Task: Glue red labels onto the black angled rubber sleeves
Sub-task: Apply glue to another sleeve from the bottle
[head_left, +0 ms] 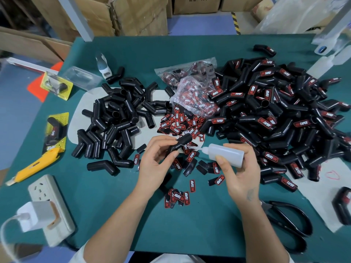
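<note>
fingers [175,154] pinch sleeve [181,142] — glue bottle [225,154] alongside

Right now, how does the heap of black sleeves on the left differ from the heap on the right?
The left heap of black angled rubber sleeves is bare, without red labels; the right heap of black angled rubber sleeves mostly carries red labels. The left heap is smaller and rests partly on a pale grey mat; the right heap is bigger, spreading toward the table edge. Both hold the same bent black sleeves.
</note>
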The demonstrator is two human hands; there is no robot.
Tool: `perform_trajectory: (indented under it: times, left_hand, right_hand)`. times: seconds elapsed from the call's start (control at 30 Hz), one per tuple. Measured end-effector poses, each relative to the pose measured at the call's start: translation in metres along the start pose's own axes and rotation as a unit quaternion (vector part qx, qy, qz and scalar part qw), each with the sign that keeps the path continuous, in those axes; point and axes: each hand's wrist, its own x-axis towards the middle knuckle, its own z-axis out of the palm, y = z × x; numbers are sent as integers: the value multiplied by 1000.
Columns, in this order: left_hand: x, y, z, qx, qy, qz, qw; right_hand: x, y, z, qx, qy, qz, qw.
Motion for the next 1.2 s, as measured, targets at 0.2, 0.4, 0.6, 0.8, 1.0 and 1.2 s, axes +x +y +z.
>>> perform_trajectory:
  times: [0.2, 0.4, 0.6, 0.8, 1.0, 1.2]
  left_hand:
    - [0, 0, 1, -3, 3, 5, 1000]
    - [1, -1, 0, 1, 2, 7, 1000]
    - [0, -1, 1, -7, 4, 6, 1000]
    - [1, -2, 1, -4, 2, 7, 1000]
    - [1, 0, 1, -6, 2, 4, 1000]
    - [0, 1, 1, -7, 3, 3, 1000]
  right_hand:
    - [1, -2, 0, 10, 12, 2, 1000]
    - [1, -1, -1, 4, 20, 1, 1000]
    - [1, -1, 1, -5, 5, -8, 1000]
    - [1, 1, -1, 4, 8, -3, 1000]
    - [1, 0, 0, -1, -1, -7, 1000]
    - [0, -1, 0, -2, -5, -10, 1000]
